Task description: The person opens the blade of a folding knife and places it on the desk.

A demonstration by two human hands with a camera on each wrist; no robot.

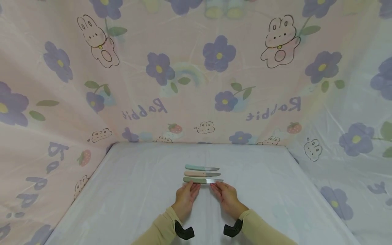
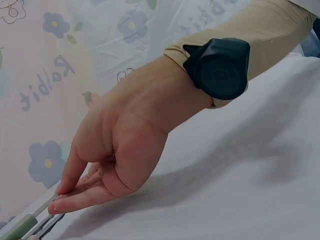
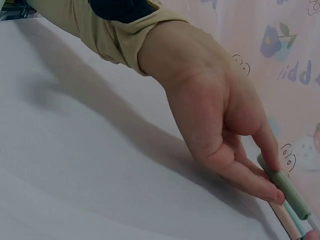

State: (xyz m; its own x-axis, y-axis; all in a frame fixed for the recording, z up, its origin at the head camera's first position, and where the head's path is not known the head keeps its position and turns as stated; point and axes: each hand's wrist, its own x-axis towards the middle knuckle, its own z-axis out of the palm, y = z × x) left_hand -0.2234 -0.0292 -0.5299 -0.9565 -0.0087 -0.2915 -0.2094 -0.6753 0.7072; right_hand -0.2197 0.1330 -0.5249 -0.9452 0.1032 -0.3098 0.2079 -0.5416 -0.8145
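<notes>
Three small paring knives lie side by side in the head view, handles left and blades right. Farthest is the mint-handled knife [image 1: 196, 167], then the peach-handled knife [image 1: 196, 174]. Nearest is the green-handled knife [image 1: 196, 180]. My left hand [image 1: 185, 199] pinches its green handle [image 3: 287, 192] between thumb and finger; the right wrist view shows that left hand [image 3: 210, 105] from the side. At the other end, my right hand [image 1: 227, 197] pinches the blade [image 2: 42, 204] near the tip. The left wrist view shows the right hand [image 2: 122, 130] there.
A white cloth [image 1: 137, 177] covers the tabletop. Hanging pink and white sheets [image 1: 190, 37] with flowers and rabbits enclose it at the back and both sides. Black wrist devices [image 1: 185, 232] sit over the beige sleeves [image 1: 160, 226].
</notes>
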